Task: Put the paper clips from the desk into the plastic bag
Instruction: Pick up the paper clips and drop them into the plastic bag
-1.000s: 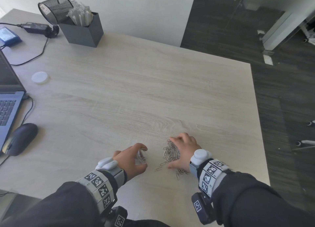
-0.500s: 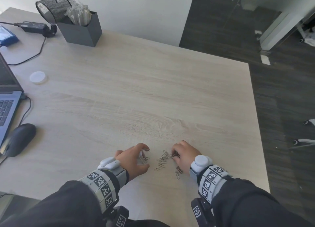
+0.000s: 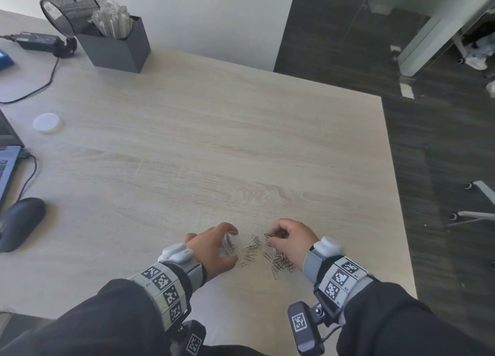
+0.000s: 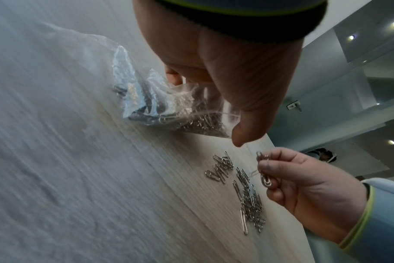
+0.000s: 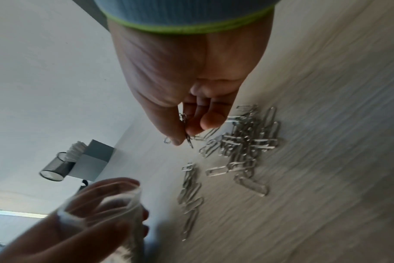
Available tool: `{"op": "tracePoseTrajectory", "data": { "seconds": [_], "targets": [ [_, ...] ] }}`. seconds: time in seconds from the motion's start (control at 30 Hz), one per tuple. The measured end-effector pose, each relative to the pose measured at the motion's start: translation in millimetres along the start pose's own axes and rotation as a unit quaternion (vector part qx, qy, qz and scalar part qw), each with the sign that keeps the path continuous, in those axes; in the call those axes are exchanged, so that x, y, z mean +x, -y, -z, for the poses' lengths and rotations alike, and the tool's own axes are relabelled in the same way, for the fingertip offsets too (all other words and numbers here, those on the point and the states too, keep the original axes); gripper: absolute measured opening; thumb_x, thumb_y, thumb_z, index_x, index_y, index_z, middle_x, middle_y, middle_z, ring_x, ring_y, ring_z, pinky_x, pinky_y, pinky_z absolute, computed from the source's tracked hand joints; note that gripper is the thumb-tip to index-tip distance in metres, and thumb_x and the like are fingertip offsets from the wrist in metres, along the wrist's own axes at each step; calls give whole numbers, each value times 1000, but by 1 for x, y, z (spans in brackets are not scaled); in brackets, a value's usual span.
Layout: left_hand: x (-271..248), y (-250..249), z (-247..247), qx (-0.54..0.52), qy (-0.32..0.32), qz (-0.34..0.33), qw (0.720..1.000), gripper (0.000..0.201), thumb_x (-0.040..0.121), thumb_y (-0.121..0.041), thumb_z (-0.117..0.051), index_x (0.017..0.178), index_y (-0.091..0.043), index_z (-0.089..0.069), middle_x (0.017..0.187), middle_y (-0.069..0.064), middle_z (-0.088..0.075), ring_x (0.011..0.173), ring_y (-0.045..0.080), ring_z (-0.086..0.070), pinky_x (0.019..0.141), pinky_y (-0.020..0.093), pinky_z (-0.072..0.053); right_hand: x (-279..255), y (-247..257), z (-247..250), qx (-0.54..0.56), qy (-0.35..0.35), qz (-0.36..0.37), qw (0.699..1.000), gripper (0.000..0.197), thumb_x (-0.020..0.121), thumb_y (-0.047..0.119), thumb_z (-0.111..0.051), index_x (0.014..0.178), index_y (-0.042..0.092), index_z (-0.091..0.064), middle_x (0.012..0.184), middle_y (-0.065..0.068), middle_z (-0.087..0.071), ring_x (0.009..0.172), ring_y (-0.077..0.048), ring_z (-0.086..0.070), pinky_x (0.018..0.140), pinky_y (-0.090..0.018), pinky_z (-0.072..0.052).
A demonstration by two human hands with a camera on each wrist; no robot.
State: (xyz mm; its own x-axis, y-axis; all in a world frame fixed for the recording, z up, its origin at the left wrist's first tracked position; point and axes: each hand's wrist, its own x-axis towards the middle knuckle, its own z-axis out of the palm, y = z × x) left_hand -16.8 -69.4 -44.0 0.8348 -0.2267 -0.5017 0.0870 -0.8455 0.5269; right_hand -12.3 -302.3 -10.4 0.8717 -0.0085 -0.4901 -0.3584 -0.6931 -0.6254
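Silver paper clips [image 3: 251, 250] lie loose on the desk near its front edge, with a denser heap [image 3: 281, 263] under my right wrist; the heap also shows in the wrist views [image 4: 251, 204] [image 5: 245, 142]. My left hand [image 3: 214, 248] holds a clear plastic bag [image 4: 167, 108] with its mouth held wide, and several clips lie inside it. The bag [image 5: 115, 204] rests on the desk left of the loose clips. My right hand [image 3: 289, 239] pinches a small bunch of clips [image 4: 264, 170] just above the desk, right of the bag's mouth.
A dark grey box [image 3: 115, 47] with white sticks and a mesh pen cup [image 3: 69, 9] stand at the back left. A white round lid [image 3: 47, 122], a black mouse [image 3: 20, 223], a laptop edge and a cable lie at the left. The desk's right edge [image 3: 396, 195] drops to dark floor.
My right hand, flat over the pile a second ago, has curled and drawn back, lifting a small bunch of clips. The pile is more spread out. The left hand still holds the bag.
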Motion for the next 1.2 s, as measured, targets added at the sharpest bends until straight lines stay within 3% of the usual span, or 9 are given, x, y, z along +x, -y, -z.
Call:
{"op": "tracePoseTrajectory", "data": {
  "seconds": [0.23,0.3,0.43,0.57,0.63,0.8,0.93,1.03,1.2],
  "targets": [
    [-3,-10,1,-3,-6,-29,1000,50,67,-56,-55,115,-49,-43,99,-24,-61,97,9,-61,92,27,-29,-8,44,-22,-29,51,136,989,9,77,24,-67,83,32,-66,82,13,-58,76,-3,-55,68,-17,-41],
    [-3,-9,1,-3,-4,-30,1000,44,67,-57,-52,109,-45,-45,96,-22,-62,97,9,-60,96,30,-35,-10,54,-28,-30,65,155,985,13,76,24,-64,82,35,-64,82,14,-56,77,-5,-56,71,-20,-44],
    [-2,0,1,-5,1,-14,1000,41,63,-61,-51,101,-49,-42,92,-24,-62,95,13,-61,96,38,-44,-15,63,-28,-7,84,158,984,14,77,26,-63,79,40,-62,85,15,-60,74,-5,-59,71,-24,-50],
    [-7,4,5,-14,-4,-7,1000,55,63,-62,-53,115,-54,-38,101,-25,-62,97,13,-62,98,30,-35,-8,49,-15,11,19,116,993,10,84,23,-65,91,29,-69,82,18,-59,69,0,-56,63,-7,-41],
    [-8,8,9,-20,-11,1,1000,52,65,-61,-55,114,-55,-38,102,-25,-63,96,11,-62,96,28,-31,1,30,-8,-38,-3,91,995,13,84,23,-63,95,28,-68,90,15,-58,74,2,-55,65,-6,-39],
    [-11,22,12,-28,-5,26,999,48,66,-62,-54,111,-59,-37,103,-26,-62,96,15,-62,99,32,-35,12,3,-9,-217,49,80,972,48,77,46,-66,120,25,-56,117,5,-48,109,-16,-46,95,-32,-42],
    [-12,22,14,-26,-12,23,999,49,71,-57,-59,116,-55,-40,104,-25,-61,94,12,-61,97,30,-32,9,9,-29,-282,83,143,945,68,65,66,-66,118,26,-50,114,3,-45,105,-19,-41,90,-37,-43],
    [-13,18,14,-14,-22,10,1000,48,76,-52,-64,118,-51,-43,105,-22,-62,90,7,-60,95,27,-26,5,14,-45,-315,88,201,923,59,66,64,-60,112,27,-50,110,4,-44,99,-19,-41,83,-36,-43],
    [-11,20,9,-24,-10,18,999,49,66,-59,-55,113,-56,-39,106,-23,-63,98,14,-63,97,30,-32,9,7,-53,-314,78,262,909,16,83,34,-54,90,19,-54,98,-2,-49,87,-27,-48,68,-40,-47]
  ]
}}
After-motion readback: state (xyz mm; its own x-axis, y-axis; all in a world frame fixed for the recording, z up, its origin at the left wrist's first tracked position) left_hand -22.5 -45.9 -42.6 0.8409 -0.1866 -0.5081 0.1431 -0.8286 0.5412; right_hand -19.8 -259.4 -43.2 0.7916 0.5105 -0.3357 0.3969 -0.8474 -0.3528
